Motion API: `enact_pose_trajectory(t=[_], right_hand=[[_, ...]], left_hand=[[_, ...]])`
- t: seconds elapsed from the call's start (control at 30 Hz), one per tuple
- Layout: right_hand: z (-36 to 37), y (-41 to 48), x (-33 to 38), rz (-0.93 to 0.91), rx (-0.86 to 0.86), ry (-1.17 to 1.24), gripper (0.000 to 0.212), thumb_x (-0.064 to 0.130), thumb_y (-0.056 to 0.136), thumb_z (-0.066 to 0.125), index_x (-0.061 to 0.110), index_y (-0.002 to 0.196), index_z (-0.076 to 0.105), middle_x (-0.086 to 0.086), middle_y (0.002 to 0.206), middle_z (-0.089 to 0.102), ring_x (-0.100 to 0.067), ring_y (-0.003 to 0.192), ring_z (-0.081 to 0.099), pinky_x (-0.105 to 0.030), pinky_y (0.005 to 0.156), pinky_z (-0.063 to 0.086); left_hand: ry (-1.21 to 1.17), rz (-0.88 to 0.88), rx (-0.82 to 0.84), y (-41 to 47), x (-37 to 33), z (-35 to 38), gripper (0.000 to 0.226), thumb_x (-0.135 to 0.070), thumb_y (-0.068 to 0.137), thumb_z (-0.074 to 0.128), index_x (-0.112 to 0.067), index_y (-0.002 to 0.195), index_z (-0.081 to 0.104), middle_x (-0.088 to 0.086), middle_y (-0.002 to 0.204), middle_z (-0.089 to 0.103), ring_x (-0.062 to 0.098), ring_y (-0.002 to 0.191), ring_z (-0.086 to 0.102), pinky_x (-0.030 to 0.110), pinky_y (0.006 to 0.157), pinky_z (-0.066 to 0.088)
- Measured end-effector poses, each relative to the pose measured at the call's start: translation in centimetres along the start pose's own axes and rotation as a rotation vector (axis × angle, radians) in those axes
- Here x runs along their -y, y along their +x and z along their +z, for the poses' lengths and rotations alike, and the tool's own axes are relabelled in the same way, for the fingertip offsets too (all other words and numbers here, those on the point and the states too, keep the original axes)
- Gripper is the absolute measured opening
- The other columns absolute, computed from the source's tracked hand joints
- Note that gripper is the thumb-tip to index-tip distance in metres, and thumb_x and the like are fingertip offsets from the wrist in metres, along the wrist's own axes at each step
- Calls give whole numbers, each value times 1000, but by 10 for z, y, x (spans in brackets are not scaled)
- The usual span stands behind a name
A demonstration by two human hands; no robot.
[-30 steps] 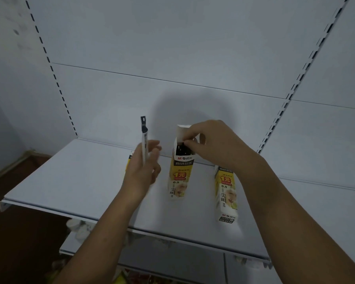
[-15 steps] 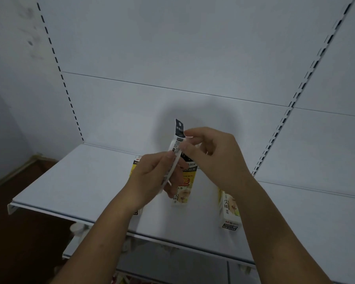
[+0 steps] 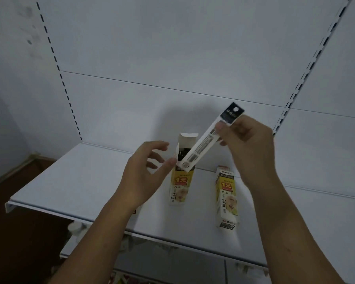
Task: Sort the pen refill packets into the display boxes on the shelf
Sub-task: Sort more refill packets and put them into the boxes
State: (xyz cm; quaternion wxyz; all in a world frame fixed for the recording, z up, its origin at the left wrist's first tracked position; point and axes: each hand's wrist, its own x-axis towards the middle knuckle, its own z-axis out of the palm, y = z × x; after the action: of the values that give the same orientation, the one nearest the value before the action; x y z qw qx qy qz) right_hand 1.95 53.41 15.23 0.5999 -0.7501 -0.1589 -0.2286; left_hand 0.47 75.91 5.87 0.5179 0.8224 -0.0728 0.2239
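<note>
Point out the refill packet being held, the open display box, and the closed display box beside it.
refill packet (image 3: 205, 143): head view, on its white printed middle.
open display box (image 3: 180, 181): head view, on its yellow front panel.
closed display box (image 3: 226, 193): head view, on its yellow front panel.

Two bare forearms, no sleeves in view, left hand and right hand without rings, watch or gloves, short plain nails
</note>
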Motion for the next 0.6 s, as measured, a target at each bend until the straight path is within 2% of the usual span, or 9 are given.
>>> enact_pose_trajectory(t=[0.1,0.17,0.27,0.33,0.4,0.47,0.6], right_hand=[[-9,9,1,-55,-101,-50,3,18,97,73,18,95,76,6,83,78,-12,75,74,-24,72,60],[-8,13,5,-83,-127,-54,3,18,97,73,17,95,76,6,81,77,-12,75,74,-20,72,58],[0,17,8,-117,-81,-67,9,16,97,73,23,92,73,14,78,75,-6,73,72,-14,69,53],[7,19,5,-124,-30,-113,14,15,96,74,27,89,71,10,78,75,-12,73,71,-17,67,53],[13,19,1,-119,7,-139,11,16,96,74,23,89,71,4,79,75,-15,76,70,-18,68,51],[14,18,-2,-116,16,-139,6,17,97,73,17,91,72,3,84,76,-10,78,71,-16,68,51],[10,18,-1,-142,-43,-112,3,16,97,73,18,95,71,9,88,75,-5,82,72,-11,71,52]], left_hand=[[16,-55,88,0,11,7,76,-59,80,74,-36,148,47,-24,137,56,-5,114,59,17,89,52],[13,-81,163,0,17,15,83,-53,81,81,-36,152,41,-25,142,54,-6,120,56,22,95,52],[13,-103,219,-1,21,28,74,-37,86,84,-42,147,42,-30,134,56,-11,118,55,28,100,52],[15,-95,232,-3,22,33,66,-32,89,82,-46,142,44,-33,127,59,-13,116,55,29,100,52],[15,-87,233,-3,24,34,61,-30,92,79,-42,142,48,-33,125,61,-13,117,55,30,100,52],[5,-100,228,-4,27,34,59,-30,93,78,-39,143,49,-31,126,61,-14,117,55,30,100,53],[0,-111,240,-4,29,33,57,-30,93,78,-46,139,49,-33,125,62,-14,117,55,29,98,53]])
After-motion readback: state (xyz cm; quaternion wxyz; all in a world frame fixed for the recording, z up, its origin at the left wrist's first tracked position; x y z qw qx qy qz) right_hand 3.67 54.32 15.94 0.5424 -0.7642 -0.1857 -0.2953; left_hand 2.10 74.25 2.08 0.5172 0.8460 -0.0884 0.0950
